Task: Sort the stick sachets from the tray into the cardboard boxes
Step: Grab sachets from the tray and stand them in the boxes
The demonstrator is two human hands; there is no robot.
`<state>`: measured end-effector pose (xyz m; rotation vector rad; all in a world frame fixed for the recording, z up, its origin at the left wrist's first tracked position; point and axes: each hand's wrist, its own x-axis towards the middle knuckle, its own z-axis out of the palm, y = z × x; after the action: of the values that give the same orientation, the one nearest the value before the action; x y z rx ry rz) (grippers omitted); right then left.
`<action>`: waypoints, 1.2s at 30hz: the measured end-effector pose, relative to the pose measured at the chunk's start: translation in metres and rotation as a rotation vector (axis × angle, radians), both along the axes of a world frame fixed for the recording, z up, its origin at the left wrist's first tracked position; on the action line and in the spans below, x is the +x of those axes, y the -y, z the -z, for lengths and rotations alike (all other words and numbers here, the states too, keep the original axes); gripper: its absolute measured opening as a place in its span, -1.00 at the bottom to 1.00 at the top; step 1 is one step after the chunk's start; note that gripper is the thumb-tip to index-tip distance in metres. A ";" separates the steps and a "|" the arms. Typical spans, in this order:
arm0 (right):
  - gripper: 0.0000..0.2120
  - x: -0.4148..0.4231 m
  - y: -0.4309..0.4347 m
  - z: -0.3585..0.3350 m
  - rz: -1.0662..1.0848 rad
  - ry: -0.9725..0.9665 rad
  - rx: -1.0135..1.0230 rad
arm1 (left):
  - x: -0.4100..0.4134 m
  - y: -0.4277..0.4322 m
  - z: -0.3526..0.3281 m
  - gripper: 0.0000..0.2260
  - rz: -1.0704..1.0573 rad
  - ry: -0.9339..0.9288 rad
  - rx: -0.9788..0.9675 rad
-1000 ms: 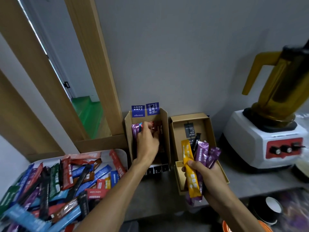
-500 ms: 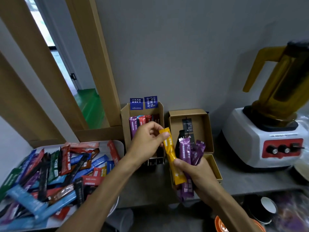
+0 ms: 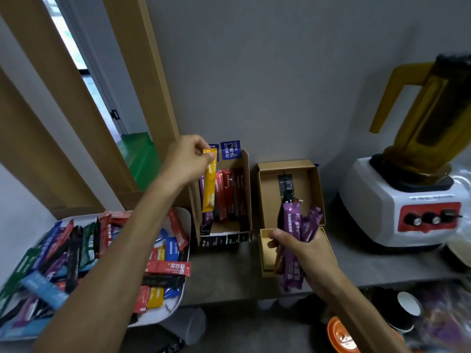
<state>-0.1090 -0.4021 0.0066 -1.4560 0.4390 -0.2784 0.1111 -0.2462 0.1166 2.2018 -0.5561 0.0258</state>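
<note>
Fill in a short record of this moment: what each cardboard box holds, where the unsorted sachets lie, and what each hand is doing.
left box: red, purple and dark sachets standing upright
right box: open, mostly bare inside
tray: heap of mixed sachets, left of both boxes
left hand: pinches the yellow sachet by its top end, hanging at the left box's opening
right hand: grips a bunch of purple sachets in front of the right box
nearby: blender, right of the boxes

Drinks-prep corner: blender [image 3: 405, 189], paper cups [image 3: 405, 309], coffee sachet boxes [image 3: 224, 194].
</note>
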 end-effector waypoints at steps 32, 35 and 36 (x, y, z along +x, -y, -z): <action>-0.63 0.009 -0.004 -0.010 0.041 0.085 -0.053 | -0.092 0.036 0.038 -0.89 0.607 0.056 -0.044; -0.62 0.012 -0.007 -0.015 0.029 0.122 -0.102 | -0.094 0.038 0.040 -0.88 0.562 -0.037 -0.103; -0.60 0.013 -0.008 -0.017 0.026 0.121 -0.111 | -0.094 0.038 0.041 -0.91 0.543 -0.051 -0.130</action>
<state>-0.0956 -0.3943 0.0235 -1.5332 0.3491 -0.4147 0.0176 -0.2847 0.0755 1.8583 -1.0729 -0.2721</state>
